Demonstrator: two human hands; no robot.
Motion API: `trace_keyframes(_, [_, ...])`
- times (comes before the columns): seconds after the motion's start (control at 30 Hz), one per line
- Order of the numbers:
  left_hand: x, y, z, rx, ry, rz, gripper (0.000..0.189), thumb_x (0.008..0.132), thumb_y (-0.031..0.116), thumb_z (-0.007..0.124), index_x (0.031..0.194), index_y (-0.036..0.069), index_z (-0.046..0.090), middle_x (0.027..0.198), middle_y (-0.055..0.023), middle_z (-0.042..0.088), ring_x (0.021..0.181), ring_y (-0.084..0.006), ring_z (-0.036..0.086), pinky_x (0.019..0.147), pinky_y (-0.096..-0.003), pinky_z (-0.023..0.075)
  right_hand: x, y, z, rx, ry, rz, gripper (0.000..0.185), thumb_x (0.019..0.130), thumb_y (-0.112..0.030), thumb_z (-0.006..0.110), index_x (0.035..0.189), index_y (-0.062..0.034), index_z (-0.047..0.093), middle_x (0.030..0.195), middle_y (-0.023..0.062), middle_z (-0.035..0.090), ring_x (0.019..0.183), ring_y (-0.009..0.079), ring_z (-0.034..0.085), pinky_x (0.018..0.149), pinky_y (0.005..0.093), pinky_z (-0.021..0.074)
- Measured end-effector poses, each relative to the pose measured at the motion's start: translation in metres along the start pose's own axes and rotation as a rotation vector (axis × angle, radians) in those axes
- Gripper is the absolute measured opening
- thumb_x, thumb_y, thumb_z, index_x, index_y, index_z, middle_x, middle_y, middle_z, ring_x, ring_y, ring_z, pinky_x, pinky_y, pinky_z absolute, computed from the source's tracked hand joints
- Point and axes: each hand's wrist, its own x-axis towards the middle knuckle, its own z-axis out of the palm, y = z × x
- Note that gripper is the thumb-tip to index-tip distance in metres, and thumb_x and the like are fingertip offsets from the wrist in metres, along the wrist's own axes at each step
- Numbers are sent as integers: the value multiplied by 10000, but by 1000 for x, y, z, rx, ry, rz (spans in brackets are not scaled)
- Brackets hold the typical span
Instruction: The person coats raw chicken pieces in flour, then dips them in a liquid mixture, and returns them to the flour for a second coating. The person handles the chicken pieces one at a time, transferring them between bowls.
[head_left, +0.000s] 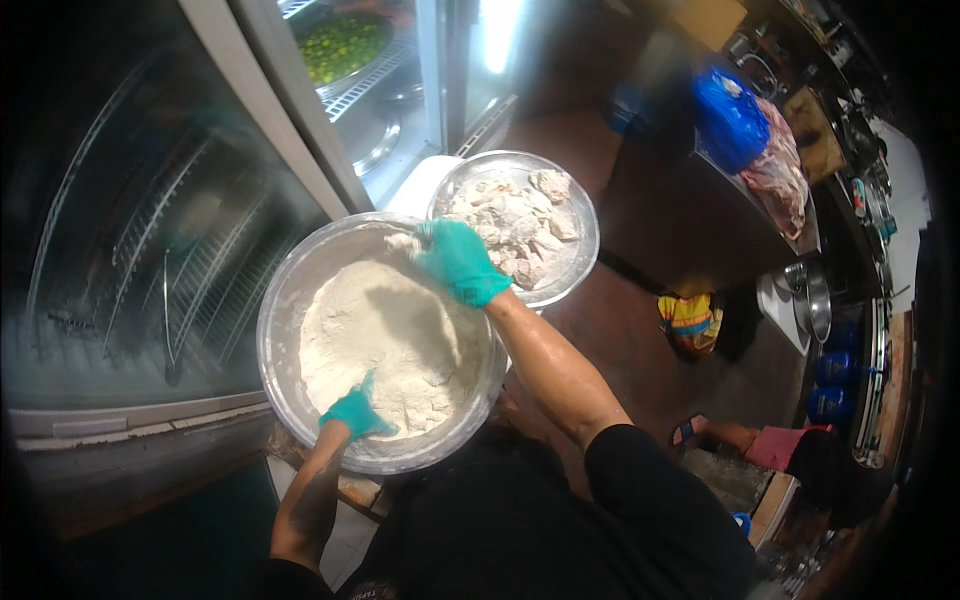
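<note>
A big round metal basin (271, 330) of pale flour (375, 315) stands in front of me. My left hand (356, 415), in a green glove, rests in the flour at the near side, thumb and fingers apart, fingertips partly buried. Lumpy floured pieces (431, 401) lie just right of it. My right hand (461, 262), also gloved and slightly blurred, is over the basin's far right rim, with a flour-coated piece (403, 244) at its fingers. Beyond it, a smaller metal bowl (589, 232) holds several flour-coated pieces, seemingly meat (525, 217).
An open glass-door fridge (360, 120) with wire shelves is at the far left; its door (165, 247) spans the left side. At right, a counter bears raw meat (780, 172) and a blue plastic bag (731, 120). A yellow bag (691, 321) and another person's leg (724, 435) are lower right.
</note>
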Motion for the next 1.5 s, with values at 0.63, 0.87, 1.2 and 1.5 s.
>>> trace_keyframes(0.63, [51, -43, 33, -326, 239, -19, 836, 672, 191, 825, 1420, -13, 514, 1271, -250, 652, 1127, -316, 671, 936, -385, 537, -73, 231, -70, -564, 287, 615, 406, 848, -358, 645, 986, 18, 715, 958, 265, 703, 903, 429, 685, 805, 485, 537])
trace_keyframes(0.87, [62, -39, 30, -1088, 271, 133, 647, 873, 68, 685, 1455, -63, 436, 1291, -176, 605, 1133, -235, 609, 907, -320, 532, -66, 203, -82, -528, 264, 274, 405, 879, -333, 666, 1076, 16, 722, 1035, 214, 732, 938, 307, 708, 836, 428, 535])
trace_keyframes(1.2, [34, -3, -38, -1527, 466, 60, 512, 908, 138, 668, 1391, 23, 543, 1283, -165, 596, 1108, -250, 618, 755, -343, 571, -21, 39, 24, 314, -123, 110, 278, 952, -150, 663, 1199, -27, 691, 1099, 93, 714, 942, 163, 655, 853, 301, 523])
trace_keyframes(1.5, [81, -28, 4, -1928, 408, -97, 330, 962, 305, 584, 1214, 108, 667, 1076, -65, 644, 890, -165, 579, 786, -313, 512, -34, 65, 240, 294, -180, 434, 569, 924, -334, 672, 1332, 54, 592, 1226, 185, 684, 1090, 218, 657, 901, 310, 535])
